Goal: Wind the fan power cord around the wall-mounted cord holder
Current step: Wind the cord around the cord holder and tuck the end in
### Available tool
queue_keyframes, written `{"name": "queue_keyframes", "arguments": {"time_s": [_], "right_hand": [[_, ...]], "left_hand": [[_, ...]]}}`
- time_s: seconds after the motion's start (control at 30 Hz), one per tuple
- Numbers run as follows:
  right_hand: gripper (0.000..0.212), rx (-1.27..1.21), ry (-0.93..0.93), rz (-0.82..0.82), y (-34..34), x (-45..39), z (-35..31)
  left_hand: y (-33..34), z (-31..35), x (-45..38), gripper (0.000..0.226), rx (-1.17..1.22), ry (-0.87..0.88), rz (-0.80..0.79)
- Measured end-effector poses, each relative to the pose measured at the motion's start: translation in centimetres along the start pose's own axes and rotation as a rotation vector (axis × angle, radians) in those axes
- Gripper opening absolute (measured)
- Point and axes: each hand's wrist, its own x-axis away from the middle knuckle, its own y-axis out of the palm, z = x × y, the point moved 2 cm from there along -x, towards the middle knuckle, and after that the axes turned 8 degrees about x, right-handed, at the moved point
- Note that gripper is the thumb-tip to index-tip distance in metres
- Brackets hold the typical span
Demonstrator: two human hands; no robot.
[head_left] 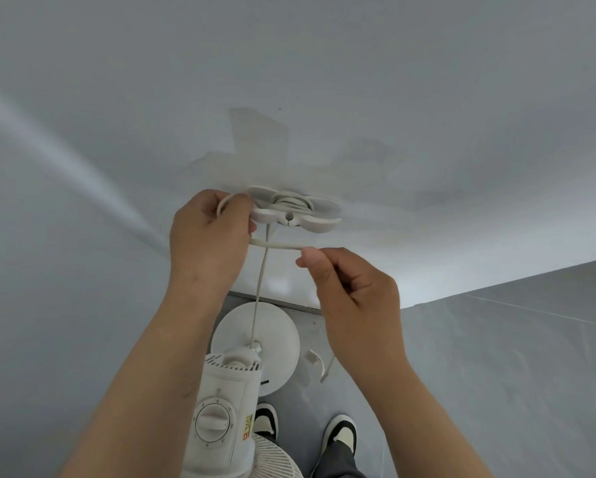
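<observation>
At the cord holder (pixel 294 208), left hand (pixel 208 232) and right hand (pixel 353 294) grip the cord (pixel 275 246); fingers mostly hidden.

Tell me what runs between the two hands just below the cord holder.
In the head view, a short stretch of the power cord spans from the left hand to the right hand.

2 black-and-white shoes (pixel 339 432) on grey floor (pixel 496 391), perhaps tiled
</observation>
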Motion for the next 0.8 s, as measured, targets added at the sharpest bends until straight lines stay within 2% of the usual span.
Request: {"name": "queue_keyframes", "arguments": {"time_s": [0.2,0.27,0.37,0.47,0.53,0.7,0.8], "right_hand": [[0.030,-0.025,0.034,0.146,-1.4,-0.4,-0.1],[0.030,-0.040,0.042,0.197,-1.6,-0.6,-0.2],[0.028,-0.023,0.064,0.289,-2.1,-1.3,-0.2],[0.028,-0.022,0.110,0.368,-3.0,-2.2,0.3],[0.030,-0.034,0.153,0.386,-3.6,-2.7,0.8],[0.031,0.004,0.229,0.369,-4.0,-3.0,2.5],[0.032,0.051,0.261,0.326,-3.5,-2.9,3.6]], "left_hand": [[-0.4,1.2,0.3,0.020,-0.381,0.252,-0.095],[-0.4,1.7,0.8,0.029,-0.447,0.316,-0.121],[-0.5,2.1,1.6,0.054,-0.492,0.401,-0.164],[-0.3,1.7,2.1,0.054,-0.564,0.452,-0.170],[0.1,1.2,2.3,0.050,-0.588,0.443,-0.162],[0.9,0.8,2.8,0.033,-0.470,0.288,-0.113],[1.5,1.1,3.0,0.033,-0.452,0.216,-0.118]]}}
